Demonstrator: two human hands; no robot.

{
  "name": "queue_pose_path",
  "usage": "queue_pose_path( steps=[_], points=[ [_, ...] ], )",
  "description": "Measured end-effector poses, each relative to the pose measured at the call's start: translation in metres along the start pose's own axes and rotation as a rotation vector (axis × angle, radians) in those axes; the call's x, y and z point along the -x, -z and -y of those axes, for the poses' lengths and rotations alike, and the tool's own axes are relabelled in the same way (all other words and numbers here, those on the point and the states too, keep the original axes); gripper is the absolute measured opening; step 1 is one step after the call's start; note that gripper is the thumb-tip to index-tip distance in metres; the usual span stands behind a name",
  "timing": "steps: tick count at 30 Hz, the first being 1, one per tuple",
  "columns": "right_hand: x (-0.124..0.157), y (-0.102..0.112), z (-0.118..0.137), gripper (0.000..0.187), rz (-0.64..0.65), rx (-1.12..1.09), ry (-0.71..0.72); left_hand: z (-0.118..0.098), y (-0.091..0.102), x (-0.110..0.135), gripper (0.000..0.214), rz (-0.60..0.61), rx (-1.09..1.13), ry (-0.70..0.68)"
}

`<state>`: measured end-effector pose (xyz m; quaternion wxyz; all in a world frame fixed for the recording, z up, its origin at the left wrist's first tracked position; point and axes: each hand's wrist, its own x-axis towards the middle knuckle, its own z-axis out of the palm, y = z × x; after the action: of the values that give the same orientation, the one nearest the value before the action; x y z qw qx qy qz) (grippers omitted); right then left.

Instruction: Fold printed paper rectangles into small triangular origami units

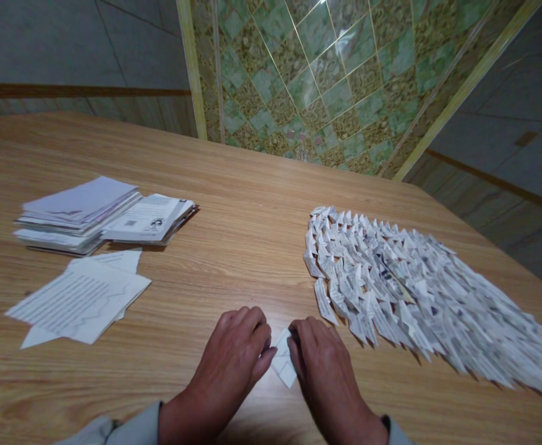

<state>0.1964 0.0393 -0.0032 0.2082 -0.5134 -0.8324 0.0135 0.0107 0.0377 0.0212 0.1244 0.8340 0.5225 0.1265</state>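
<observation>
Between my two hands, near the front of the table, is a small folded piece of white paper [283, 364] with faint lines on it. My left hand [236, 349] has its fingers curled, thumb and fingertips at the paper's left edge. On the opposite side, the curled fingers of my right hand [321, 355] press on the paper's right part and cover some of it. Just beyond the right hand lie many folded paper pieces [391, 278], pointed and set in tight rows. One folded piece [324, 301] sits at the near left corner of these rows.
Loose lined sheets [78, 300] lie on the left of the wooden table [233, 247]. Behind them stand a thick paper stack [78, 207] and a smaller printed stack [152, 219]. A green tiled wall panel [308, 80] rises beyond the table's far edge.
</observation>
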Motion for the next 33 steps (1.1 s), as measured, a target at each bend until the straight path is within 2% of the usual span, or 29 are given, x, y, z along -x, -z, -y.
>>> queue_pose_path(
  steps=[9, 15, 20, 25, 29, 33],
  points=[
    [0.000, 0.000, -0.001, 0.018, -0.010, -0.018, -0.008, -0.001, 0.000, 0.001, 0.014, -0.036, 0.155, 0.022],
    [0.002, 0.004, 0.001, 0.020, 0.017, -0.067, 0.007, -0.001, -0.002, 0.003, 0.012, -0.014, 0.245, 0.000],
    [0.003, 0.015, 0.002, 0.014, 0.102, -0.202, -0.051, 0.002, -0.006, 0.003, 0.013, -0.033, 0.271, -0.053],
    [0.002, 0.022, 0.004, 0.016, 0.169, -0.372, -0.069, 0.003, -0.009, 0.004, 0.012, -0.046, 0.265, -0.103],
    [0.003, 0.022, 0.004, 0.016, 0.166, -0.436, -0.060, 0.004, -0.012, 0.004, 0.013, -0.097, 0.283, -0.140],
    [0.006, 0.020, 0.002, 0.016, 0.110, -0.527, -0.066, 0.007, -0.016, 0.005, 0.012, -0.186, 0.325, -0.173]
  ],
)
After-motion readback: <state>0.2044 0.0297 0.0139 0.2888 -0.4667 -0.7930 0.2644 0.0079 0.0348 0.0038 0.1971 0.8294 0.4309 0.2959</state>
